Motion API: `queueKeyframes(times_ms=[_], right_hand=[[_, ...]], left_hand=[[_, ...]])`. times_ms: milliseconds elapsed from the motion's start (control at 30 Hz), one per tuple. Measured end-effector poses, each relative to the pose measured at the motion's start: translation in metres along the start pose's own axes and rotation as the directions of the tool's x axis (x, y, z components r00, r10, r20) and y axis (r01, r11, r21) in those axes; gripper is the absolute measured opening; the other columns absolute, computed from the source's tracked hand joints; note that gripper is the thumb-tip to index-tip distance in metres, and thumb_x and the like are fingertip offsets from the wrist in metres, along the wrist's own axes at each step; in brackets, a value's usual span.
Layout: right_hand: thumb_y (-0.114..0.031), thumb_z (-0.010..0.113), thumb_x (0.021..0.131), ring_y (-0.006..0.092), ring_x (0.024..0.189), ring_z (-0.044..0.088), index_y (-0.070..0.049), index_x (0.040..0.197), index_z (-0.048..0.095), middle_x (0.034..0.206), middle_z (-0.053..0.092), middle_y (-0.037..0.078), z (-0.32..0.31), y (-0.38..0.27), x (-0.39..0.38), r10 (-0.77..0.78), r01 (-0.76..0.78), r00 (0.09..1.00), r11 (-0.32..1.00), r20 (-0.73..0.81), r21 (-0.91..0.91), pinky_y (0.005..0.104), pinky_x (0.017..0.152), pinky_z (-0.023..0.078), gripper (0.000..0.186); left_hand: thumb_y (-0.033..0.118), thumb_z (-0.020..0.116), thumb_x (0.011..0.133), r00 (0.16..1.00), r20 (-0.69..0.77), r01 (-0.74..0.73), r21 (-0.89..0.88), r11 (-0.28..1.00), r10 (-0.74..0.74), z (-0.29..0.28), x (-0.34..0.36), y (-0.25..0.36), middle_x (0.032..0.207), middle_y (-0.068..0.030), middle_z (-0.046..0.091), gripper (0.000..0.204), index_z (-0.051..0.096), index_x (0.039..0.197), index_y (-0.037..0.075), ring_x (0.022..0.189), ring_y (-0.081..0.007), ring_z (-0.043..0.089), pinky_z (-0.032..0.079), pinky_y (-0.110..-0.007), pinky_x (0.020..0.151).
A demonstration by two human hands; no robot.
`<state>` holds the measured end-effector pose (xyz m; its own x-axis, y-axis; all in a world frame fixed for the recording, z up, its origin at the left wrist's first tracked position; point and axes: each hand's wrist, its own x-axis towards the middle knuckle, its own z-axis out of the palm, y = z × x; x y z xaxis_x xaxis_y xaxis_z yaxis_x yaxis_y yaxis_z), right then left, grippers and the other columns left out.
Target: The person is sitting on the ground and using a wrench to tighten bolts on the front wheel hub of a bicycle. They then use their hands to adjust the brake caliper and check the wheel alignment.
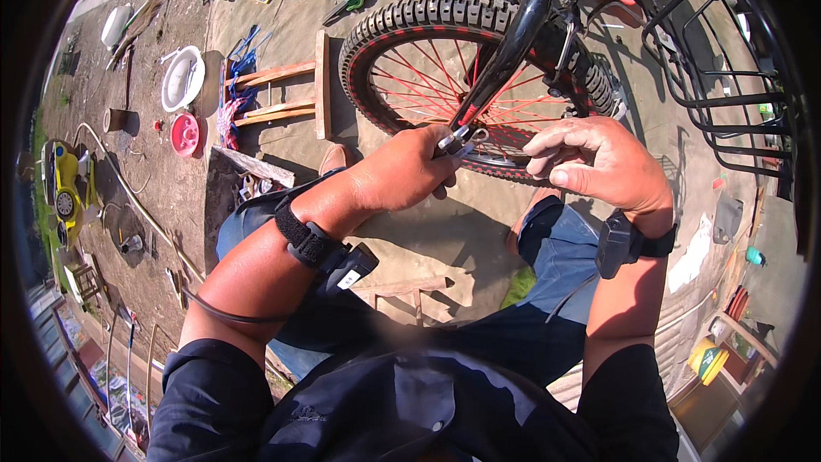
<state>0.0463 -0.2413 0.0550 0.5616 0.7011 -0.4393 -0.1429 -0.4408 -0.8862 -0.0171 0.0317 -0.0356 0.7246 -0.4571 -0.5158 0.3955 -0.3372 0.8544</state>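
A bicycle's front wheel (360, 79), with a black knobby tyre and red spokes, lies ahead of me. The black fork leg (506, 58) crosses over it, hiding part of its middle. At the fork's lower end sit silver metal parts (463, 139), beside the wheel's near rim. My left hand (409, 167) is closed round this fork end, thumb on top; its fingers partly hide what they grip. To the right, my right hand (605, 161) hovers apart from the fork end. Its fingers curl toward the thumb; anything between them is too small to make out.
A wooden stool frame (322, 85) lies left of the wheel, near a white basin (183, 79) and a pink bowl (186, 134). Beyond is a green-handled tool (345, 5). A black metal rack (727, 103) stands at right. A wooden box (224, 205) sits by my left knee.
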Motion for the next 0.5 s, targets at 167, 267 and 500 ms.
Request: queueKeyframes(times_ms=[167, 267, 500], right_hand=[[-0.013, 0.074, 0.09, 0.0088, 0.078, 0.063, 0.005, 0.113, 0.064, 0.091, 0.065, 0.004, -0.012, 0.011, 0.003, -0.06, 0.161, 0.8, 0.98, -0.597, 0.117, 0.0223, 0.069, 0.051, 0.031], [-0.021, 0.082, 0.085, 0.0058, 0.069, 0.056, 0.002, 0.123, 0.06, 0.09, 0.064, 0.004, -0.007, 0.027, 0.026, -0.199, 0.144, 0.569, 0.979, -0.798, -0.142, 0.0215, 0.063, 0.048, 0.049], [-0.039, 0.081, 0.083, 0.011, 0.054, 0.056, 0.016, 0.139, 0.044, 0.06, 0.057, 0.004, -0.011, 0.027, 0.044, -0.242, -0.061, 0.498, 0.948, -0.833, -0.312, 0.0273, 0.056, 0.048, 0.087]], left_hand=[[0.01, 0.058, 0.086, 0.989, 0.147, -0.104, 0.653, 0.75, 0.009, 0.049, 0.018, -0.049, 0.094, -0.0236, 0.07, 0.023, 0.061, 0.107, -0.001, 0.088, -0.0406, 0.07, 0.055, -0.046, 0.079], [0.007, 0.058, 0.083, 0.978, 0.21, -0.154, 0.719, 0.678, -0.001, 0.067, 0.027, -0.079, 0.095, -0.0236, 0.071, 0.024, 0.062, 0.106, -0.001, 0.09, -0.0409, 0.07, 0.055, -0.047, 0.08], [0.009, 0.061, 0.081, 0.963, 0.263, -0.18, 0.776, 0.604, -0.051, 0.075, 0.034, -0.096, 0.095, -0.0226, 0.071, 0.024, 0.064, 0.103, 0.0, 0.094, -0.0383, 0.07, 0.055, -0.045, 0.082]])
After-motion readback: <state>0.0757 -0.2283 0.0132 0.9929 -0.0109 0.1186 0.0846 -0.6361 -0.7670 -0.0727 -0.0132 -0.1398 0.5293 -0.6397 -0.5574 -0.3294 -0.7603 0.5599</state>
